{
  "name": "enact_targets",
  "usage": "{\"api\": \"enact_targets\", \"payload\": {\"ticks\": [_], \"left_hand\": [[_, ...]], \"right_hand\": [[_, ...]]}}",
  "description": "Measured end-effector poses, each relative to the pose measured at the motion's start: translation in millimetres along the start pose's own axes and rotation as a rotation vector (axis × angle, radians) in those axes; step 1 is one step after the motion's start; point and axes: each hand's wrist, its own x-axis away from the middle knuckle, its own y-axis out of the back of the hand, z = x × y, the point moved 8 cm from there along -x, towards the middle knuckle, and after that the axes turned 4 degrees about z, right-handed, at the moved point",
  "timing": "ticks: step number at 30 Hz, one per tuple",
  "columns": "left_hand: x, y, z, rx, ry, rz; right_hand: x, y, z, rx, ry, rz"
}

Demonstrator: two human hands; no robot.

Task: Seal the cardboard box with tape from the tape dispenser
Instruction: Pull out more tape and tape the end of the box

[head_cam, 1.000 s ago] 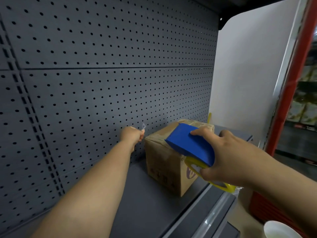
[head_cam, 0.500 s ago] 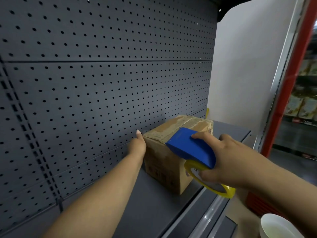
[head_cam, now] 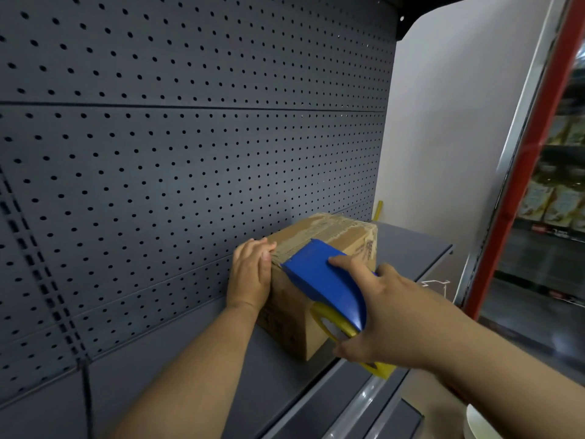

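Brown cardboard box: my left hand lies flat at its nine o'clock edge; my right hand grips the blue-and-yellow plastic tape dispenser on top.

The left hand has come down from beside the box and now lies flat on the near-left end of the brown cardboard box. The blue and yellow plastic tape dispenser has moved left so its nose touches the box top's near edge.
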Motion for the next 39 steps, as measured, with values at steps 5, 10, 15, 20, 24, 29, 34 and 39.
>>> {"api": "enact_targets", "payload": {"ticks": [5, 10, 15, 20, 24, 29, 34, 39], "left_hand": [[2, 1, -1, -0.017, 0.008, -0.004], [2, 2, -3, -0.109, 0.026, 0.071], [5, 0, -5, -0.267, 0.128, 0.2], [7, 6, -14, -0.344, 0.26, 0.302], [10, 17, -19, -0.335, 0.453, 0.306], [11, 16, -59, -0.253, 0.525, 0.27], [24, -2, -76, -0.155, 0.631, 0.391], [38, -13, -66, -0.201, 0.637, 0.418]], "right_hand": [[9, -11, -8, -0.061, 0.039, -0.019], [29, -18, -21, -0.097, 0.088, -0.024], [58, -26, -41, -0.103, 0.102, 0.019], [76, -30, -50, -0.1, 0.111, 0.045], [70, -33, -42, -0.044, 0.126, 0.067], [54, -38, -37, -0.025, 0.1, 0.132], [41, -33, -34, -0.054, 0.103, 0.123], [32, -28, -20, -0.095, 0.138, 0.064]]}}
